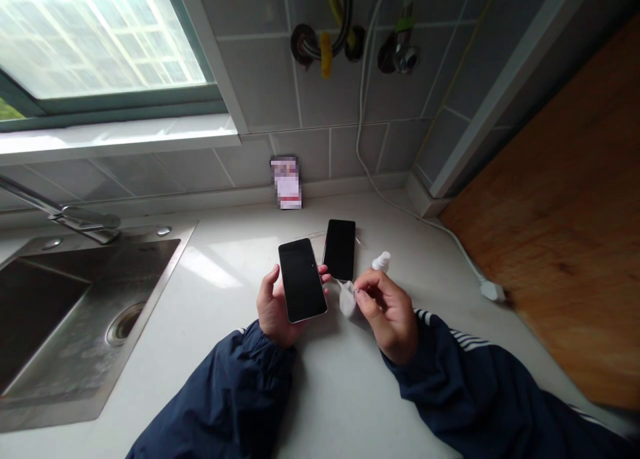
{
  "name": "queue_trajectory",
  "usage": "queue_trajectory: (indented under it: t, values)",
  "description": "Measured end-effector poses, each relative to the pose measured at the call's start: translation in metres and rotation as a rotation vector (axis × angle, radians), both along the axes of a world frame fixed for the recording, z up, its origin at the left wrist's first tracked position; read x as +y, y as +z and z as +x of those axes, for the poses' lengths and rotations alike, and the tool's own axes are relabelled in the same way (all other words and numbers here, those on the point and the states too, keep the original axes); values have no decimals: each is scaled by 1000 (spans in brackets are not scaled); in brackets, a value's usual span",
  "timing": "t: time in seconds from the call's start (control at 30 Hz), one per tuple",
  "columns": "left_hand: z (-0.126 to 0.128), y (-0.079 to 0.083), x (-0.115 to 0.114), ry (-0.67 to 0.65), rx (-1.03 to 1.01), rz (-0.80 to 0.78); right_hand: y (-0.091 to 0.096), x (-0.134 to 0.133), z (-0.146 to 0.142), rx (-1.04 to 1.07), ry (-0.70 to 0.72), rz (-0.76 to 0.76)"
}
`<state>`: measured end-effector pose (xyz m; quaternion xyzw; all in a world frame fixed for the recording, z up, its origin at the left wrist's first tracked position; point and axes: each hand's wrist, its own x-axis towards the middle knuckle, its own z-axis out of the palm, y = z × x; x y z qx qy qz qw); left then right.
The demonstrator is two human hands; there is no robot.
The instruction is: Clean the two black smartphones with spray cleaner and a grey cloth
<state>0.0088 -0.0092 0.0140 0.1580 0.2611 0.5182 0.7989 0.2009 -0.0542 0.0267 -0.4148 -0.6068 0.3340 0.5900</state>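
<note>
Left hand grips a phone, dark screen facing up. Right hand pinches a grey cloth; hands close together, not clearly touching. Second phone lies flat on the white bench, just behind the first. White spray bottle just beyond right hand; steel sink well off left.

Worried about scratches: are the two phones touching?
Apart: the head view shows a strip of counter between the phone in the left hand and the phone lying down.
</note>
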Motion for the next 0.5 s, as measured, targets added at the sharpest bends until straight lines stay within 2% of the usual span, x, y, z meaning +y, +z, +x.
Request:
queue_trajectory:
  t: [0.23, 0.5]
  values:
    - [1, 1, 0, -15, -7, 15, 6, 2, 2, -161, 0, 120]
    - [0, 0, -2, -51, -35, 19, 2, 0, 2, -127, -10, 10]
